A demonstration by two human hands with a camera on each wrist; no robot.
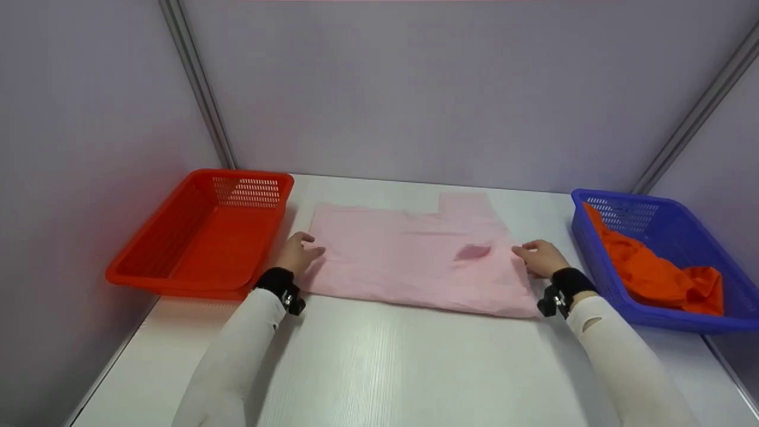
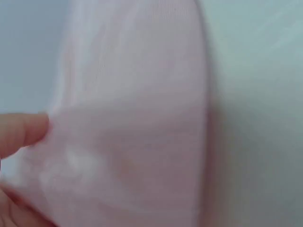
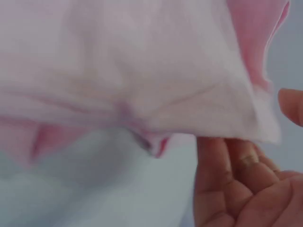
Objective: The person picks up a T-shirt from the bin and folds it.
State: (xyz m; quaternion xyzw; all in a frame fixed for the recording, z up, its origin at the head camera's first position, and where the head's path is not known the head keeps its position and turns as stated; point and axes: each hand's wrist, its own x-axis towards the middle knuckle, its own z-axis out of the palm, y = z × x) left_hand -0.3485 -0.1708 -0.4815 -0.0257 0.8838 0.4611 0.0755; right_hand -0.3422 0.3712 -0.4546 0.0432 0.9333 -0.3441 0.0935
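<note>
A pink shirt (image 1: 379, 255) lies on the white table, partly folded, with a sleeve-like flap at its back right and a puckered fold near its right side. My left hand (image 1: 300, 255) is at the shirt's left edge. In the left wrist view, the thumb (image 2: 28, 130) lies over the cloth and the other fingers (image 2: 19, 213) come in below it, pinching the edge. At the right edge is my right hand (image 1: 541, 258). Seen from the right wrist, its fingers (image 3: 213, 175) reach under the shirt's edge, while the thumb (image 3: 292, 105) stands apart from the cloth.
A red plastic basket (image 1: 207, 289) with nothing in it stands left of the shirt. On the right, a blue basket (image 1: 611, 290) holds a crumpled orange cloth (image 1: 646, 267). Pale panels (image 1: 409, 89) enclose the white table (image 1: 379, 362) at the back and sides.
</note>
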